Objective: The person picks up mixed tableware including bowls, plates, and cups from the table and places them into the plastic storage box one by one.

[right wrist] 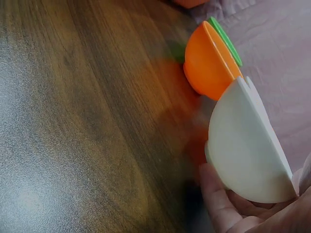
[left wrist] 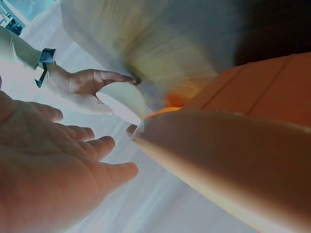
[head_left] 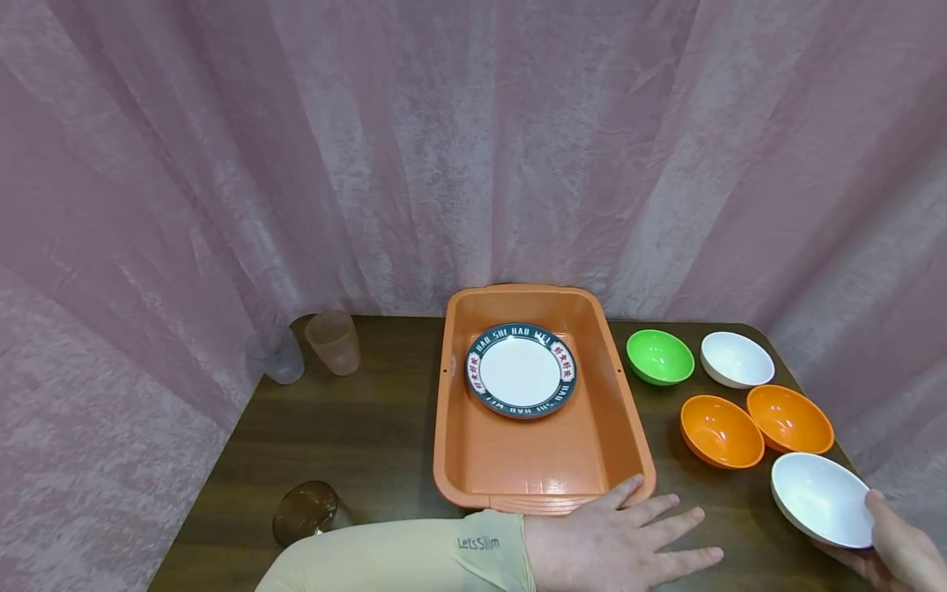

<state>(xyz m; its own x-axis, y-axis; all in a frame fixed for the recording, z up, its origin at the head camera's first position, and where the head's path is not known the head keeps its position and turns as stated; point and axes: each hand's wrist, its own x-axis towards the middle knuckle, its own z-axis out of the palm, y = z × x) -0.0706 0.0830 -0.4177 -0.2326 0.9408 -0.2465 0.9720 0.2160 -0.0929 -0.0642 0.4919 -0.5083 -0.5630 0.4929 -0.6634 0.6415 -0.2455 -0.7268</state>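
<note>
At the right edge of the table my right hand (head_left: 898, 538) holds a white bowl (head_left: 821, 497), thumb at its rim and fingers beneath; the right wrist view shows the bowl (right wrist: 250, 145) tilted, with fingers (right wrist: 218, 199) under its base. My left hand (head_left: 617, 538) reaches across the near side of the orange tub (head_left: 543, 473), fingers spread and straight, holding nothing, with the thumb over the tub's near right corner. In the left wrist view the left palm (left wrist: 53, 160) shows beside the tub wall (left wrist: 233, 150). Two orange bowls (head_left: 721, 432) sit just behind the white bowl.
A green bowl (head_left: 661, 358) and another white bowl (head_left: 736, 359) stand at the back right. Inside the tub lies a dark-rimmed plate (head_left: 521, 370). Two pale cups (head_left: 336, 341) stand at the back left, and a brown glass (head_left: 307, 510) at the front left. A pink curtain (head_left: 473, 148) hangs behind.
</note>
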